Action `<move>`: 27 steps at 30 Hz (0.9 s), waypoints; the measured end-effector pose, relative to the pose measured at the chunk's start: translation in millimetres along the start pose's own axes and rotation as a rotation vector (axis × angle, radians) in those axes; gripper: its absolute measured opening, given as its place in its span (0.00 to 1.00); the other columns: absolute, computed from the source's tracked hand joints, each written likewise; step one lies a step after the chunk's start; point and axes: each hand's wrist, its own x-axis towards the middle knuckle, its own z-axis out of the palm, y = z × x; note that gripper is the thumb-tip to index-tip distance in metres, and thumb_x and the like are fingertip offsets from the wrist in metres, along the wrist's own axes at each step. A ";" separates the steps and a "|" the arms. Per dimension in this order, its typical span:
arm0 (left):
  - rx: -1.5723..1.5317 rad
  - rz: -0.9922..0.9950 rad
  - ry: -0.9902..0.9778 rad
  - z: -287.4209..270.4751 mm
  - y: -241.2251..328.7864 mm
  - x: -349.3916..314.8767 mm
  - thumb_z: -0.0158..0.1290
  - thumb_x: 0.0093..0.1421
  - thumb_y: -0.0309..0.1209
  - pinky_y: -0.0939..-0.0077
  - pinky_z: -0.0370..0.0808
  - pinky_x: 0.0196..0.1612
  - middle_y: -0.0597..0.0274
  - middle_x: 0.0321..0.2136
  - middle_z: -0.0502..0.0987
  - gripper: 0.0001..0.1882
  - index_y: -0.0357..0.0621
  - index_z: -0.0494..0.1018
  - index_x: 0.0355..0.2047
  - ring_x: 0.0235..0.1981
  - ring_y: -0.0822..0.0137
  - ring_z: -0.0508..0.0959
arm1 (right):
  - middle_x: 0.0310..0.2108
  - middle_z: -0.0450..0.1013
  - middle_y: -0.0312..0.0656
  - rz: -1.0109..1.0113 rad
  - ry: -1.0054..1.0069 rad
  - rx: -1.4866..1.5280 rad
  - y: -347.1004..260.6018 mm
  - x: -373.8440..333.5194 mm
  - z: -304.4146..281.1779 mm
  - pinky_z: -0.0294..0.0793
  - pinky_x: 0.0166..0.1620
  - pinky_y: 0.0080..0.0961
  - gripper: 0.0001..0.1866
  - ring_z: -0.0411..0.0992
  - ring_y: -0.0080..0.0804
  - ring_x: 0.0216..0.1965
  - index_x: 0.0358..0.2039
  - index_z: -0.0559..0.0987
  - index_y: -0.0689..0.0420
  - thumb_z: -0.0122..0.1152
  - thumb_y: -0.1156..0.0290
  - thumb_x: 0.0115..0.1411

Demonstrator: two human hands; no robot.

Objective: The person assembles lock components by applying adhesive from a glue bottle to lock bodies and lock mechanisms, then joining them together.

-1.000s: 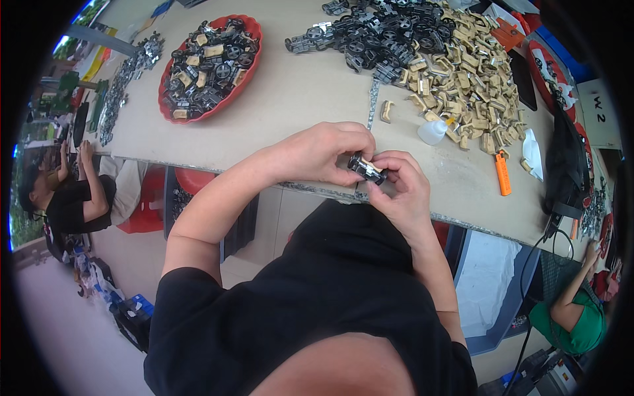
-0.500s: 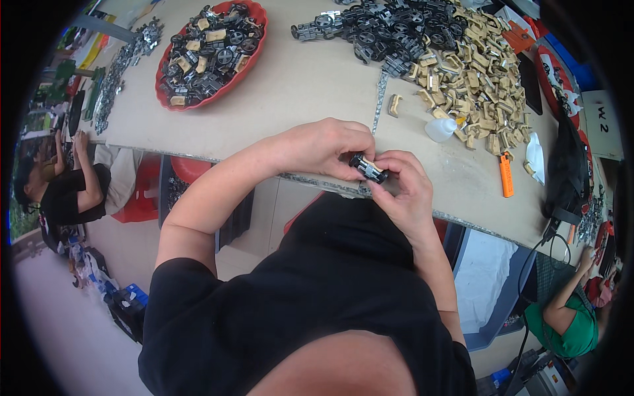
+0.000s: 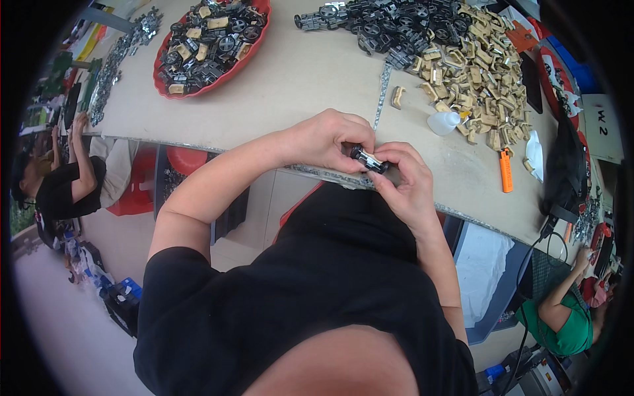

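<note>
Head view: left hand (image 3: 327, 140) and right hand (image 3: 406, 181), each grip pinching one small black-and-silver part (image 3: 368, 160) above table edge (image 3: 317, 173).

Fingers of the left hand (image 3: 328, 140) and right hand (image 3: 406, 181) cover most of the small black-and-silver part (image 3: 368, 159) at frame centre. At the top edge, the red tray (image 3: 259, 33) and dark parts pile (image 3: 389, 26) are cut off.

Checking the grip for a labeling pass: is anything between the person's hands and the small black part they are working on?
Nothing visible. The left hand and right hand both pinch the small black part directly with bare fingers, at the table edge.
</note>
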 end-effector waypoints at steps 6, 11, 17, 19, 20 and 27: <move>0.033 0.049 0.013 2.1 -1.8 -2.9 0.58 0.40 0.23 0.78 0.72 0.31 0.60 0.28 0.73 0.11 0.38 0.71 0.26 0.30 0.66 0.74 | 0.34 0.67 0.44 0.026 0.001 0.023 -3.5 -1.5 1.6 0.67 0.40 0.23 0.12 0.68 0.33 0.36 0.31 0.71 0.64 0.57 0.83 0.42; 0.148 0.132 0.059 1.8 3.5 -4.1 0.57 0.40 0.23 0.77 0.72 0.30 0.61 0.30 0.72 0.12 0.39 0.70 0.28 0.30 0.65 0.73 | 0.35 0.67 0.44 -0.002 0.004 0.045 5.9 -1.3 1.2 0.66 0.41 0.23 0.14 0.67 0.32 0.39 0.33 0.71 0.64 0.57 0.83 0.42; 1.146 0.604 0.096 1.8 17.1 -11.8 0.52 0.38 0.26 0.76 0.73 0.31 0.61 0.33 0.69 0.13 0.43 0.68 0.28 0.33 0.68 0.72 | 0.38 0.67 0.43 0.230 0.149 0.468 -4.5 2.3 3.3 0.66 0.45 0.22 0.21 0.65 0.28 0.43 0.45 0.65 0.66 0.54 0.82 0.48; 1.154 0.680 0.153 5.7 16.6 -9.8 0.52 0.38 0.26 0.77 0.73 0.31 0.61 0.34 0.69 0.13 0.43 0.68 0.28 0.33 0.67 0.72 | 0.38 0.67 0.43 0.349 0.146 0.490 -6.1 3.6 0.8 0.67 0.44 0.21 0.22 0.66 0.26 0.43 0.47 0.63 0.67 0.52 0.81 0.50; 1.159 0.752 0.209 7.5 17.0 -7.9 0.52 0.38 0.27 0.77 0.73 0.32 0.60 0.34 0.68 0.12 0.43 0.67 0.27 0.33 0.67 0.72 | 0.38 0.66 0.42 0.395 0.072 0.514 -6.0 4.5 -0.9 0.68 0.43 0.20 0.20 0.66 0.25 0.41 0.47 0.63 0.67 0.51 0.81 0.51; 0.954 0.598 0.257 18.6 30.1 3.8 0.52 0.43 0.27 0.78 0.72 0.33 0.59 0.37 0.67 0.15 0.39 0.67 0.34 0.33 0.68 0.71 | 0.36 0.67 0.41 0.359 0.179 0.621 0.3 4.1 -6.2 0.70 0.39 0.16 0.18 0.68 0.21 0.37 0.44 0.63 0.66 0.49 0.84 0.51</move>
